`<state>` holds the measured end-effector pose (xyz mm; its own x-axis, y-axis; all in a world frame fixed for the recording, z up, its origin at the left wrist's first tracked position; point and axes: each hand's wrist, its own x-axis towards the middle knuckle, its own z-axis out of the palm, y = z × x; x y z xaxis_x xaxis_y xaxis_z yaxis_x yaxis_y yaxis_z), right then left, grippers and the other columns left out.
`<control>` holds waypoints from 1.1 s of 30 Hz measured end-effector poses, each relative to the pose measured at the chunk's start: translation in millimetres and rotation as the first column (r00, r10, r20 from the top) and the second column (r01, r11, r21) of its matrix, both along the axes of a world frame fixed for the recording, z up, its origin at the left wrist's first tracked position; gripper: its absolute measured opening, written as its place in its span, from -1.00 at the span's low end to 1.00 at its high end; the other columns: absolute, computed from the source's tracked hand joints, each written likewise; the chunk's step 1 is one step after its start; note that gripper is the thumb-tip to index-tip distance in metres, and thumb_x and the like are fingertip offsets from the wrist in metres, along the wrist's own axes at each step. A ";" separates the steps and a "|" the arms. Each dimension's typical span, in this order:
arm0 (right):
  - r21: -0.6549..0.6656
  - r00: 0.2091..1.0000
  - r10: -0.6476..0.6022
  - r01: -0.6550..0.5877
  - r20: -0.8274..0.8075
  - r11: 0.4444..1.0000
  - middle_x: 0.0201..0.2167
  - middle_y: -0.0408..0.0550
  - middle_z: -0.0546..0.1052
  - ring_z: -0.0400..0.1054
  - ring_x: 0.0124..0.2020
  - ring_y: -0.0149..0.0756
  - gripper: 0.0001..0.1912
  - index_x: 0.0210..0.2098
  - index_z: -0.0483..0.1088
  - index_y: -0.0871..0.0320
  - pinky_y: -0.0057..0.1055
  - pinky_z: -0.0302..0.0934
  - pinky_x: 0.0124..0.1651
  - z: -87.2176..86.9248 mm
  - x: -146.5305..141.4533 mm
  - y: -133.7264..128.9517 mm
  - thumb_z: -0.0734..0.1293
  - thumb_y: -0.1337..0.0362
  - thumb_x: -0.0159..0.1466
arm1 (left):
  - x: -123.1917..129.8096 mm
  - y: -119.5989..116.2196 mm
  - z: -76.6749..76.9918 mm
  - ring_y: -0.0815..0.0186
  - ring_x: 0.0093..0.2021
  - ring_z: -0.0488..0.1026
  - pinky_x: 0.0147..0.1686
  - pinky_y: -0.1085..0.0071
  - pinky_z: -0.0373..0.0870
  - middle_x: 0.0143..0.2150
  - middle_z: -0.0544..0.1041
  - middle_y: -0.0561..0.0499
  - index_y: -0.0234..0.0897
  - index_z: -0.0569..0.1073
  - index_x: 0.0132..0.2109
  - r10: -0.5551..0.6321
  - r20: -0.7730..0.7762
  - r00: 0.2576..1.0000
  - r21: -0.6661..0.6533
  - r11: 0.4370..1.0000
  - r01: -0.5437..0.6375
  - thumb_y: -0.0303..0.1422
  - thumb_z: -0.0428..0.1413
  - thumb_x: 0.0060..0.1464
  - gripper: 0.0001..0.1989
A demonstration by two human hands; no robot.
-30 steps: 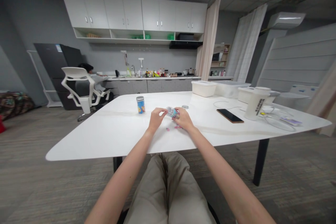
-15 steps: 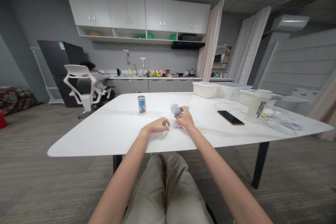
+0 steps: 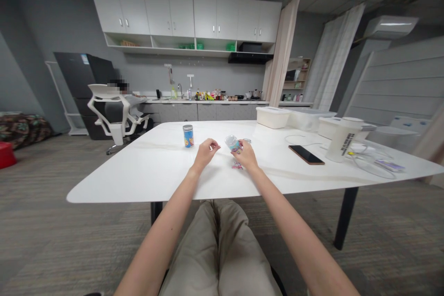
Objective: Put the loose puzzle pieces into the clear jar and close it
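Note:
My right hand (image 3: pixel 247 156) grips a small clear jar (image 3: pixel 231 143), tilted with its open mouth toward my left hand. My left hand (image 3: pixel 206 151) is raised a little above the white table (image 3: pixel 152 171), fingertips pinched together near the jar's mouth; whether they hold something is too small to tell. A few small pink pieces (image 3: pixel 236 165) lie on the table under my right hand. The jar's lid (image 3: pixel 246 141) lies just behind it. A second, closed jar with a blue label (image 3: pixel 188 136) stands upright to the left.
A black phone (image 3: pixel 306 154) lies to the right, beside a white cup with black print (image 3: pixel 339 141), cables and white tubs (image 3: pixel 272 117). A person sits in a white office chair (image 3: pixel 113 114) at the far kitchen counter.
My left hand has lifted off the table, where it rested near the pink pieces, and moved up toward the jar's mouth with its fingertips pinched. The right hand still holds the jar.

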<state>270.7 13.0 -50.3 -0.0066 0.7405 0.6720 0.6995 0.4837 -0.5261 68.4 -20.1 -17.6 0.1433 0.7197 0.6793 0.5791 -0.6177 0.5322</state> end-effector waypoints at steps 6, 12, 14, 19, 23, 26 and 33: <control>0.032 0.990 0.112 -0.115 0.082 0.993 -0.09 0.01 0.48 0.34 -0.04 -0.12 -0.51 -0.05 0.34 0.11 -0.15 0.23 0.05 2.9 -1.7 -5.1 0.40 0.36 0.00 | 1.5 -3.0 5.2 0.29 -0.22 0.43 -0.14 0.34 0.39 -0.25 0.48 -0.03 -0.25 0.50 -0.28 0.041 0.046 0.998 0.166 0.985 -0.048 -0.40 0.08 0.16 -0.89; 0.036 0.976 0.170 -0.176 0.132 0.984 -0.09 0.01 0.48 0.33 -0.04 -0.12 -0.49 -0.02 0.34 0.11 -0.14 0.21 0.06 1.3 -3.2 -5.2 0.38 0.36 0.01 | 9.2 -0.5 -0.8 0.24 -0.06 0.47 0.02 0.23 0.36 -0.09 0.57 -0.06 -0.23 0.48 -0.05 -0.058 -0.078 0.995 0.084 0.994 0.064 -0.48 0.03 0.19 -0.77; 0.038 0.979 0.161 -0.167 0.127 0.985 -0.10 0.01 0.47 0.33 -0.05 -0.12 -0.49 -0.02 0.34 0.12 -0.14 0.22 0.06 -0.1 -2.8 -3.7 0.38 0.36 0.02 | 9.1 0.9 -2.1 0.26 -0.08 0.49 0.00 0.26 0.37 -0.11 0.58 -0.05 -0.23 0.44 0.00 -0.054 -0.031 0.998 0.051 0.997 0.056 -0.47 0.01 0.20 -0.75; 0.041 0.974 0.180 -0.187 0.135 0.982 -0.07 0.00 0.47 0.34 -0.04 -0.13 -0.50 -0.02 0.33 0.09 -0.15 0.22 0.07 0.0 -3.0 -4.0 0.39 0.35 0.02 | 6.1 3.9 -2.5 0.29 -0.14 0.47 -0.09 0.33 0.38 -0.16 0.53 -0.05 -0.26 0.40 -0.03 -0.022 0.024 0.999 0.076 0.997 0.020 -0.46 0.02 0.19 -0.80; 0.013 0.997 0.051 -0.052 0.050 0.999 -0.08 0.07 0.49 0.36 -0.04 -0.08 -0.52 -0.03 0.32 0.15 -0.15 0.24 0.04 0.8 -1.2 -3.1 0.41 0.25 0.05 | 7.6 4.1 -3.9 0.31 -0.24 0.39 -0.16 0.36 0.35 -0.25 0.43 -0.03 -0.29 0.39 -0.14 0.043 0.029 0.999 0.129 0.991 -0.046 -0.45 0.02 0.17 -0.88; -0.074 0.991 -0.121 0.117 -0.050 0.990 -0.12 0.11 0.51 0.39 -0.06 -0.06 -0.52 -0.02 0.29 0.18 -0.16 0.26 -0.01 -1.2 2.6 0.9 0.38 0.15 0.10 | 13.1 2.4 -9.8 0.33 -0.33 0.34 -0.21 0.38 0.33 -0.34 0.37 0.02 -0.29 0.43 -0.23 -0.051 -0.110 0.993 0.027 0.998 0.055 -0.42 0.04 0.14 -0.91; -0.174 0.973 -0.214 0.196 -0.092 0.965 -0.15 0.12 0.53 0.43 -0.10 -0.09 -0.51 -0.01 0.24 0.15 -0.24 0.27 -0.09 -3.5 4.2 3.8 0.37 0.12 0.13 | 26.4 -5.8 -23.3 0.27 -0.29 0.37 -0.20 0.37 0.32 -0.29 0.40 -0.03 -0.28 0.56 -0.12 -0.361 -0.401 0.842 -0.282 0.923 0.261 -0.22 0.14 0.09 -0.72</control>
